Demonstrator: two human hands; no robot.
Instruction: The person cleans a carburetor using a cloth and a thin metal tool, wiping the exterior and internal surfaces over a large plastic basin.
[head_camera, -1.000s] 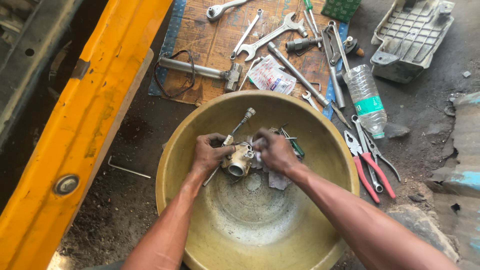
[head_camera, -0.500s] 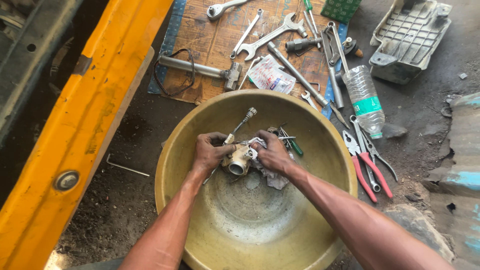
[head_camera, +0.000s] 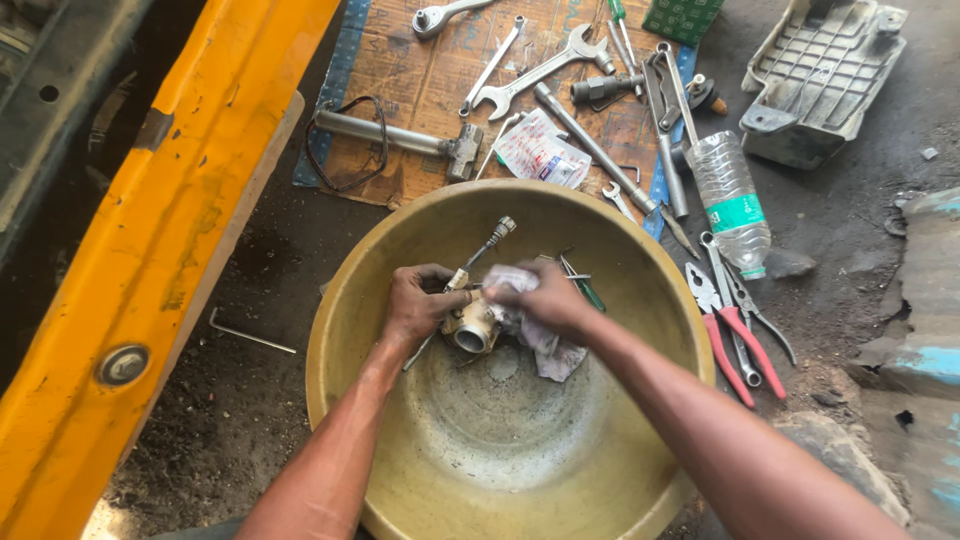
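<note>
Over the brass basin (head_camera: 640, 260), left hand (head_camera: 420, 305) is closed around the small metal carburettor body (head_camera: 472, 328), right hand (head_camera: 545, 300) clenched on a grey rag (head_camera: 545, 350) against it; best wiped firmly, part braced.

Left hand (head_camera: 420, 300) grips a small metal part (head_camera: 472, 328) with a round opening, held over a big brass-coloured basin (head_camera: 640, 270). Right hand (head_camera: 545, 300) presses a grey rag (head_camera: 545, 350) against the part. Thin metal rod (head_camera: 480, 255) leans on the basin wall behind the hands. Past the basin, cardboard sheet (head_camera: 420, 80) on the ground with spanners (head_camera: 545, 70) and a hammer (head_camera: 400, 135). Plastic bottle (head_camera: 730, 200) and red-handled pliers (head_camera: 730, 345) lie right of the basin. Yellow metal beam (head_camera: 170, 230) at left.
</note>
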